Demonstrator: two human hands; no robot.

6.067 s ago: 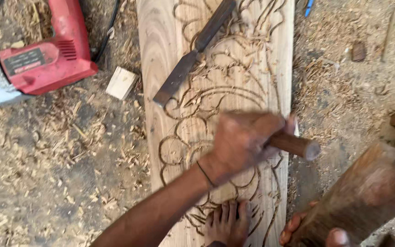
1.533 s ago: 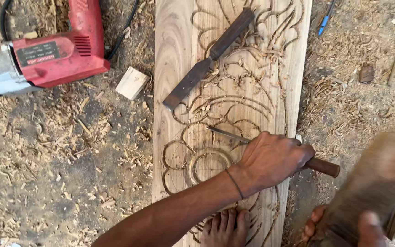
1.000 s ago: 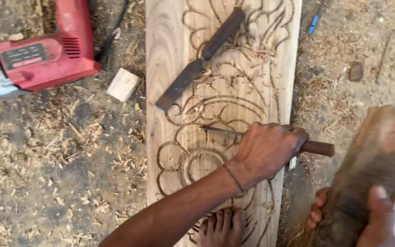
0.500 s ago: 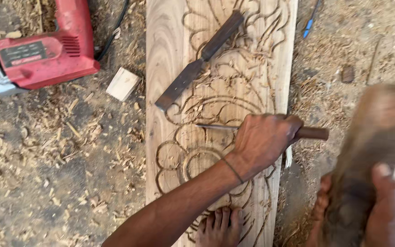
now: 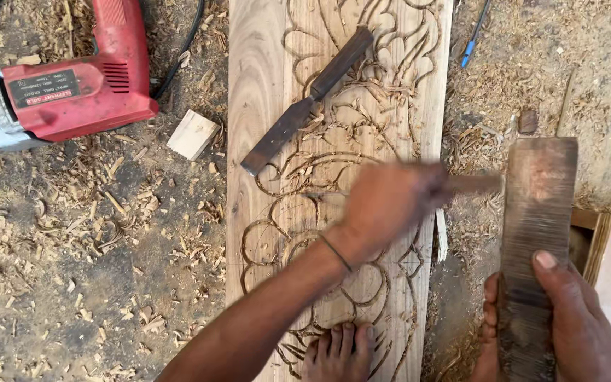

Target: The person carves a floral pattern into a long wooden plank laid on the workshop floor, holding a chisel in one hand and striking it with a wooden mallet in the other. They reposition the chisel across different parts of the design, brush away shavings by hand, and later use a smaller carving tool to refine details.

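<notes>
Head cam looking straight down here, and what we're working on is the carved plank (image 5: pixel 263 106), a long pale board lying on the ground with swirly floral grooves cut into most of its face. Our left hand (image 5: pixel 387 205) is wrapped tight around a chisel (image 5: pixel 472 184), though it's pretty motion-blurred, so we can only make out the brown handle poking out to the right and a thin bit of blade on the left resting on the carving. Our right hand (image 5: pixel 567 318) is clamped around the lower end of a chunky wooden mallet (image 5: pixel 537 212), thumb on top, with the mallet's side sitting right at the end of the chisel handle; can't tell if they're actually touching. Our foot (image 5: pixel 337 350) is planted on the near end of the plank. A second, bigger chisel (image 5: pixel 305 106) lies diagonally on the plank further up. Off to the left on the ground there's a red power drill (image 5: pixel 72 88) with its black cord, plus a small wood offcut (image 5: pixel 192 134) just beside it, and a blue pen (image 5: pixel 474 44) up at the right. Wood shavings (image 5: pixel 107 233) everywhere.
</notes>
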